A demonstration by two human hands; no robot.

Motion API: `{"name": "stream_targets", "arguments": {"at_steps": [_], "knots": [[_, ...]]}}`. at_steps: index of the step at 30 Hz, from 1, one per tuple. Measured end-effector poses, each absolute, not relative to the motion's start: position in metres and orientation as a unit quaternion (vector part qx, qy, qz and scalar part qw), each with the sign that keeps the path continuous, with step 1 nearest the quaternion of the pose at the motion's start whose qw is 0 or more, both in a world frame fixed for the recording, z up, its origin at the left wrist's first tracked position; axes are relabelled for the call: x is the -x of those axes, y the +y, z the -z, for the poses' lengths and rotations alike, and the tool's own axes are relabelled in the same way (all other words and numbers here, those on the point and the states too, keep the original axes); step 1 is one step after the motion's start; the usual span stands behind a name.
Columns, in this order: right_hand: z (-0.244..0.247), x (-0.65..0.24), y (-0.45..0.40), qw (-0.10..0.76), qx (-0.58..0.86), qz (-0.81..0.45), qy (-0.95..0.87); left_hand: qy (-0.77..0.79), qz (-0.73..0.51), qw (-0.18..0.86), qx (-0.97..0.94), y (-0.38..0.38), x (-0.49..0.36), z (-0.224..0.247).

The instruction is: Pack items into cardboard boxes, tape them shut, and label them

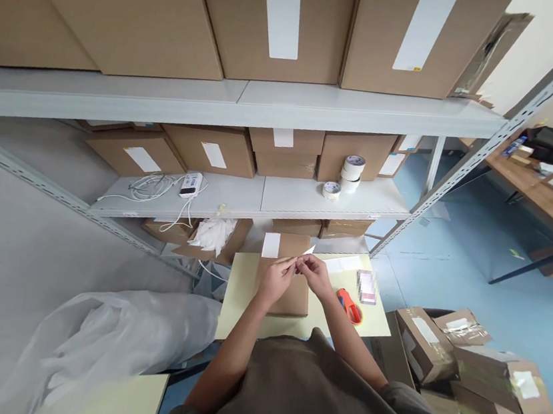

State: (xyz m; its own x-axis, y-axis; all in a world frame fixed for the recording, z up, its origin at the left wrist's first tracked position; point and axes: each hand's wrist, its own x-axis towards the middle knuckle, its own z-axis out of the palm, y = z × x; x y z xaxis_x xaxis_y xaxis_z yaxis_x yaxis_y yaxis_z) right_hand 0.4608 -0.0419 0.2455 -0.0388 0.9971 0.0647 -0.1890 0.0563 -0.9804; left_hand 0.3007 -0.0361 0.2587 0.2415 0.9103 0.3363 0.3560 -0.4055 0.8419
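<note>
Both hands meet above a closed cardboard box (291,304) lying on a pale yellow table (239,300). My left hand (276,281) and my right hand (315,275) are pinched, fingertips almost touching. A thin white slip (310,251), perhaps a label, pokes out behind the fingers; most of it is hidden. On the far end of the box is a white label (270,245). An orange tape dispenser (349,306) lies right of my right hand. Beyond it are a phone-like object (367,287), its face blurred, and white paper sheets (343,263).
A metal shelf (297,199) stands ahead, bearing boxes, tape rolls (352,168) and a power strip (191,185) with coiled cable. Taped cartons (501,382) are piled at right. A large translucent plastic bag (141,325) bulges at left. A wooden desk (530,191) stands far right.
</note>
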Motion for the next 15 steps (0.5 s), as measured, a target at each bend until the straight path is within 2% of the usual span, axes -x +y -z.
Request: {"name": "stream_targets", "arguments": {"at_steps": [9, 15], "knots": [[-0.250, -0.496, -0.057, 0.534, 0.428, -0.543, -0.486, 0.450, -0.436, 0.381, -0.679, -0.054, -0.334, -0.260], [-0.249, -0.516, -0.073, 0.526, 0.463, -0.483, -0.526, 0.455, -0.437, 0.418, -0.654, -0.064, -0.361, -0.264]]}}
